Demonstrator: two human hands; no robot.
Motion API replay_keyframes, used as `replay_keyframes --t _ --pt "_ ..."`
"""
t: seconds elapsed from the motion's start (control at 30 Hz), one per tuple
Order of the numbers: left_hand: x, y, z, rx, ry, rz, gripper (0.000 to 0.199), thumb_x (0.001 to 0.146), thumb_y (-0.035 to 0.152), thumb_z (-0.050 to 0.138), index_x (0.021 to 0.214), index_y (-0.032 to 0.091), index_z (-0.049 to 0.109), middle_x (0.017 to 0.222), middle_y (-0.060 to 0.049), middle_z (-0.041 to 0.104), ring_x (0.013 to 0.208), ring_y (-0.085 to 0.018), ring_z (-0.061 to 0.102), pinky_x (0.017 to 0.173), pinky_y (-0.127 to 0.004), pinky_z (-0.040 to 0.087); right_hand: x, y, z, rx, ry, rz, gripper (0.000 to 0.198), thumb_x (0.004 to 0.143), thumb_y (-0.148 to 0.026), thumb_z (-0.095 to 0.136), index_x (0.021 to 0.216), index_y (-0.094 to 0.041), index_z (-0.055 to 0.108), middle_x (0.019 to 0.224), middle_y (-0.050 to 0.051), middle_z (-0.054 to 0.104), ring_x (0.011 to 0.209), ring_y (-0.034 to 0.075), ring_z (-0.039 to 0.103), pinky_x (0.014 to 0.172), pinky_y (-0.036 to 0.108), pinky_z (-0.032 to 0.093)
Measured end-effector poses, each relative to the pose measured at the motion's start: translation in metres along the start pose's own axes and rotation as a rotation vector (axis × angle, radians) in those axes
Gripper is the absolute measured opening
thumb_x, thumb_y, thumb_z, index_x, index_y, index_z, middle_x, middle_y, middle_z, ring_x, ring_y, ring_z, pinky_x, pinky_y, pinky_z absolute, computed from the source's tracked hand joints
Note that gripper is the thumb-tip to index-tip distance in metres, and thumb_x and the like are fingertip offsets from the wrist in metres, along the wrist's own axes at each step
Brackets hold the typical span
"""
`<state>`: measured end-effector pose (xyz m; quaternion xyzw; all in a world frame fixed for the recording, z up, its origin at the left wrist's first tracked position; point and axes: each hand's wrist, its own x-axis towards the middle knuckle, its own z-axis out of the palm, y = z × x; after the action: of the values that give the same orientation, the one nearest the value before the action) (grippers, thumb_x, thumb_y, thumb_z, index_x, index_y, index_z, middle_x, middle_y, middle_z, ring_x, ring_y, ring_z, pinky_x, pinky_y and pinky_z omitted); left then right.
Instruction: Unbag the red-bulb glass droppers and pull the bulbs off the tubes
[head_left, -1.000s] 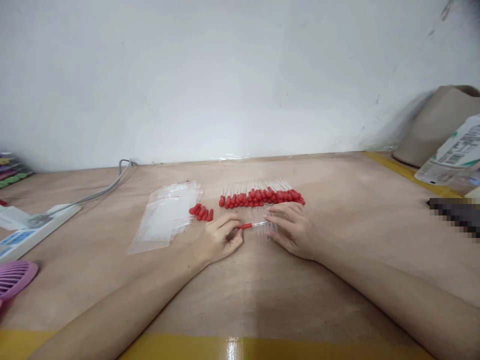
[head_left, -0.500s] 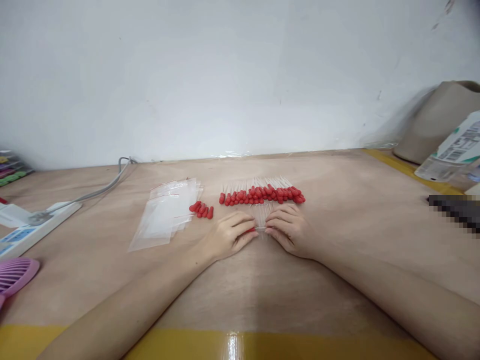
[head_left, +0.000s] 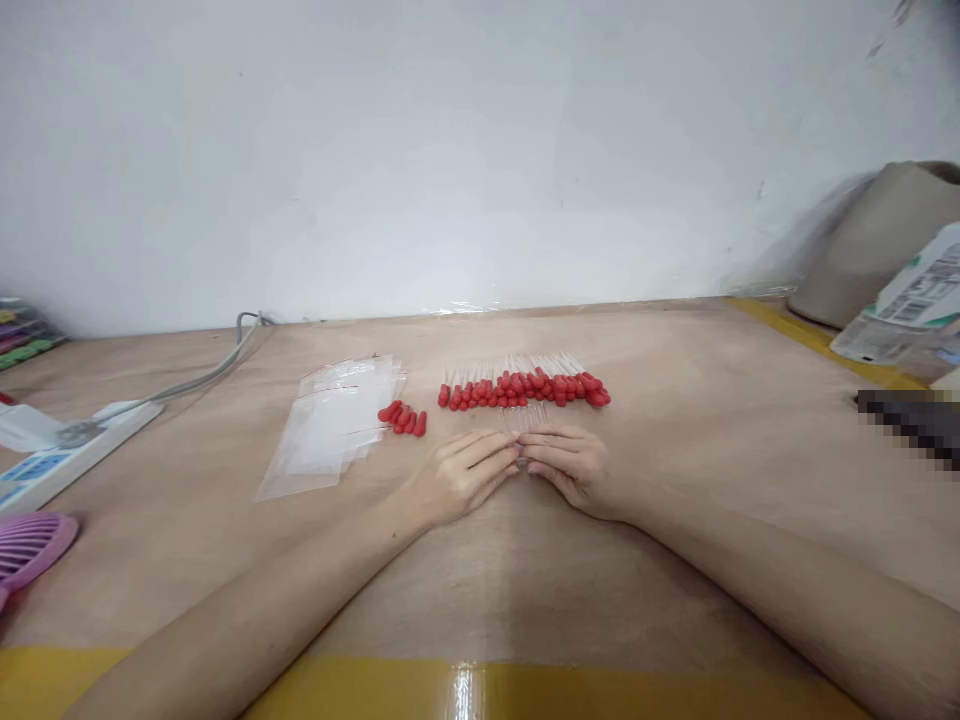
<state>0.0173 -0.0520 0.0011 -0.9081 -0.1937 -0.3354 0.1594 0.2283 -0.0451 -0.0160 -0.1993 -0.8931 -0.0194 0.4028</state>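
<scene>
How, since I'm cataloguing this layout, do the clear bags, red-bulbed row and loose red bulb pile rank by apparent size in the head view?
Clear bags, taken together
Red-bulbed row
Loose red bulb pile

1. I see the left hand (head_left: pixel 472 472) further right than a second ago, at the centre of the frame.
2. Its fingers now meet, or nearly meet, those of the right hand (head_left: pixel 568 465).
3. I lose sight of the red cap between them.
4. The hands cover more of the clear tubes (head_left: pixel 525 413).

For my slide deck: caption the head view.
Left hand and right hand close together at clear tubes, red-bulbed droppers lined up beyond.
</scene>
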Motion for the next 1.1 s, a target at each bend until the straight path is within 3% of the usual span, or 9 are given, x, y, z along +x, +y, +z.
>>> replay_keyframes --t 0.5,0.9,1.0,1.1 --pt "0.002 0.000 -0.004 0.064 -0.019 0.049 0.014 0.081 0.017 0.055 0.094 0.012 0.058 0.102 -0.009 0.066 0.097 -0.019 0.061 0.089 -0.035 0.051 0.001 -0.004 -0.010 -0.233 0.026 -0.134 0.012 0.083 -0.015 0.051 0.089 -0.014 0.061 0.096 0.008 0.067 0.090 0.017 0.061 0.083 0.032 0.050" --pt "0.000 0.000 -0.004 0.032 -0.034 -0.018 0.015 0.082 0.018 0.054 0.095 0.012 0.058 0.099 -0.008 0.067 0.089 -0.018 0.062 0.082 -0.033 0.052 -0.004 0.001 -0.016 -0.244 0.004 -0.163 0.017 0.084 -0.014 0.050 0.098 -0.015 0.059 0.106 0.007 0.064 0.100 0.018 0.057 0.089 0.036 0.047" --pt "-0.004 -0.002 -0.010 0.038 -0.010 -0.098 0.014 0.082 0.016 0.053 0.095 0.012 0.059 0.096 -0.008 0.067 0.089 -0.017 0.062 0.080 -0.031 0.051 -0.007 0.006 -0.019 -0.234 0.046 -0.103 0.019 0.084 -0.015 0.048 0.100 -0.016 0.059 0.107 0.008 0.063 0.103 0.019 0.055 0.089 0.037 0.046" --pt "-0.006 -0.009 -0.020 0.082 0.021 -0.167 0.015 0.082 0.016 0.053 0.095 0.015 0.060 0.095 -0.007 0.065 0.087 -0.016 0.060 0.077 -0.030 0.050 -0.008 0.013 -0.022 -0.243 0.102 0.082 0.017 0.085 -0.018 0.047 0.094 -0.017 0.061 0.093 0.008 0.065 0.088 0.017 0.058 0.078 0.033 0.048"
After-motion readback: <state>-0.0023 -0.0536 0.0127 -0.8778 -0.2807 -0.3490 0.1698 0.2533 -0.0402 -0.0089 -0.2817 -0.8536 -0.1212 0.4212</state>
